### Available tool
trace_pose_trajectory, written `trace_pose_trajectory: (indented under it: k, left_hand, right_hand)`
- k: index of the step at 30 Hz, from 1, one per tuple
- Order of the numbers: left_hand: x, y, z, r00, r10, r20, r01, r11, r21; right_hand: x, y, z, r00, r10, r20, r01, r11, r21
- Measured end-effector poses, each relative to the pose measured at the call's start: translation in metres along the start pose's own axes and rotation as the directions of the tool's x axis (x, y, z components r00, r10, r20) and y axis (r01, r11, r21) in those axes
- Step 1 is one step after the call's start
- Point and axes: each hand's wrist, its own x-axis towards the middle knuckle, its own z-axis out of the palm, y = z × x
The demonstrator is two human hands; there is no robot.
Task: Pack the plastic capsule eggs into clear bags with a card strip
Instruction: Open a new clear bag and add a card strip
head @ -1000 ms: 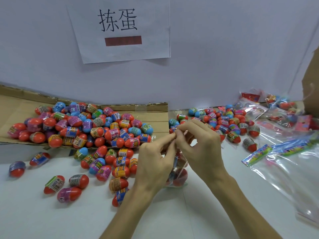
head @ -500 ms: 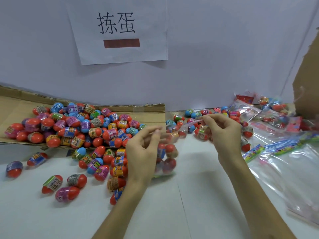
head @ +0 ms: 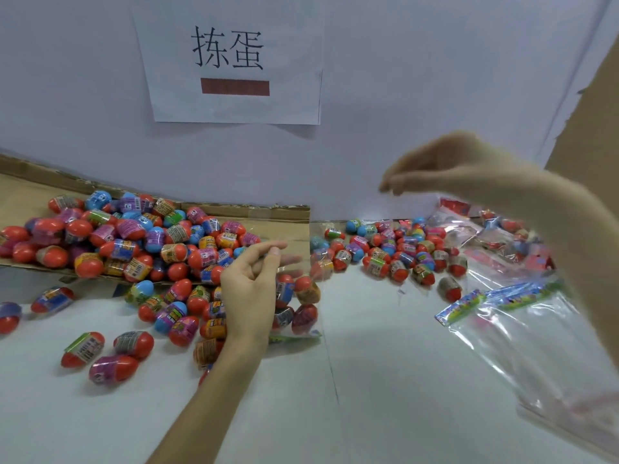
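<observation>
- We are pinching the mouth of the filled bag (head: 298, 306) between the thumb and forefinger of our left hand (head: 251, 289), with the other fingers curling loosely behind. The bag is resting on the white table (head: 385, 396), with several capsule eggs (head: 303, 289) inside and a green card strip (head: 294, 337) along its bottom edge.
- Our right hand (head: 449, 169) is hovering high above and to the right of that bag. It is blurred, with fingers loosely extended and close together, and seems to be holding nothing.
- Loose eggs (head: 134, 242) are lying just left of the bag, many on a cardboard sheet (head: 20, 195). Empty clear bags (head: 536, 346) and spare card strips (head: 462, 308) are lying well to its right.
- By our judgement, we are closing this bag. To do it well, we should be pressing the mouth flat from one end across, easing air out and keeping the strip lying straight.
</observation>
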Motion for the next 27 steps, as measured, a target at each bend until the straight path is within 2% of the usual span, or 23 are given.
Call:
trace_pose_trajectory:
  k: [1, 2, 3, 4, 5, 6, 7, 8, 9, 10, 11, 12, 14, 15, 17, 18, 21, 23, 25, 27]
  left_hand:
    - [0.0, 0.0, 0.0, 1.0, 0.003, 0.005, -0.003, 1.0, 0.005]
    - [0.0, -0.001, 0.0, 1.0, 0.003, 0.011, -0.004, 1.0, 0.01]
    - [0.0, -0.002, 0.001, 1.0, 0.002, 0.014, -0.002, 1.0, 0.012]
    - [0.0, -0.003, 0.001, 1.0, 0.0, 0.016, 0.0, 1.0, 0.012]
    - [-0.001, -0.003, 0.002, 1.0, 0.001, 0.02, -0.001, 1.0, 0.017]
    - [-0.002, -0.003, 0.003, 1.0, 0.006, 0.026, -0.006, 1.0, 0.024]
    - [-0.003, -0.003, 0.004, 0.999, 0.012, 0.029, -0.013, 0.999, 0.03]
    - [-0.003, -0.002, 0.004, 0.999, 0.019, 0.029, -0.02, 0.999, 0.033]
    - [-0.002, -0.002, 0.004, 0.999, 0.021, 0.031, -0.022, 0.999, 0.035]
    - [-0.001, -0.002, 0.004, 0.999, 0.018, 0.033, -0.019, 0.999, 0.033]
    - [0.0, -0.003, 0.003, 0.999, 0.014, 0.03, -0.015, 1.0, 0.024]
    - [0.001, -0.004, 0.003, 1.0, 0.011, 0.025, -0.011, 1.0, 0.015]
    - [0.001, -0.005, 0.002, 1.0, 0.006, 0.02, -0.006, 1.0, 0.013]
    - [0.001, -0.004, 0.002, 1.0, 0.005, 0.017, -0.005, 1.0, 0.009]
    - [0.0, -0.003, 0.003, 1.0, 0.0, 0.011, 0.0, 1.0, -0.017]
    - [0.0, -0.002, 0.003, 1.0, -0.005, 0.007, 0.005, 1.0, -0.03]
    - [-0.001, -0.001, 0.003, 1.0, -0.005, -0.015, 0.004, 1.0, -0.029]
    - [-0.002, 0.0, 0.002, 1.0, -0.01, -0.011, 0.01, 0.999, -0.048]
    - [-0.002, 0.0, 0.003, 1.0, -0.018, -0.005, 0.018, 0.997, -0.079]
    - [-0.001, 0.001, 0.003, 0.999, -0.038, -0.021, 0.035, 0.992, -0.117]
  right_hand:
    - [-0.002, -0.006, -0.012, 0.991, -0.134, 0.019, 0.126, 0.963, 0.24]
    - [-0.003, -0.006, -0.018, 0.968, -0.247, 0.039, 0.187, 0.819, 0.542]
    - [0.001, 0.002, -0.016, 0.953, -0.29, 0.087, 0.13, 0.651, 0.748]
    - [0.005, 0.016, -0.007, 0.958, -0.21, 0.194, -0.019, 0.632, 0.775]
    - [0.013, 0.035, 0.003, 0.971, 0.032, 0.237, -0.185, 0.726, 0.662]
    - [0.009, 0.056, 0.006, 0.961, 0.204, 0.186, -0.258, 0.905, 0.339]
    - [0.01, 0.08, 0.011, 0.893, 0.32, 0.318, -0.305, 0.947, -0.097]
    - [0.012, 0.094, 0.011, 0.757, 0.528, 0.385, -0.314, 0.811, -0.495]
    - [0.008, 0.096, 0.007, 0.686, 0.605, 0.404, -0.238, 0.711, -0.662]
    - [0.006, 0.094, 0.007, 0.7, 0.617, 0.36, -0.244, 0.68, -0.691]
    - [0.006, 0.098, 0.005, 0.781, 0.57, 0.256, -0.363, 0.747, -0.557]
    - [0.005, 0.091, 0.001, 0.835, 0.534, 0.131, -0.403, 0.757, -0.515]
    - [0.0, 0.085, 0.007, 0.896, 0.444, -0.01, -0.391, 0.775, -0.496]
    - [-0.004, 0.084, 0.015, 0.908, 0.417, -0.042, -0.395, 0.818, -0.418]
    - [-0.013, 0.072, 0.044, 0.912, 0.405, -0.066, -0.409, 0.911, -0.055]
    - [-0.016, 0.063, 0.061, 0.911, 0.408, -0.057, -0.401, 0.911, 0.1]
    - [-0.019, 0.05, 0.117, 0.923, 0.374, 0.087, -0.384, 0.899, 0.21]
    - [-0.02, 0.049, 0.151, 0.923, 0.359, 0.137, -0.384, 0.85, 0.361]
    - [-0.019, 0.047, 0.173, 0.927, 0.372, 0.049, -0.341, 0.781, 0.524]
    - [-0.017, 0.046, 0.184, 0.916, 0.393, -0.076, -0.275, 0.755, 0.596]
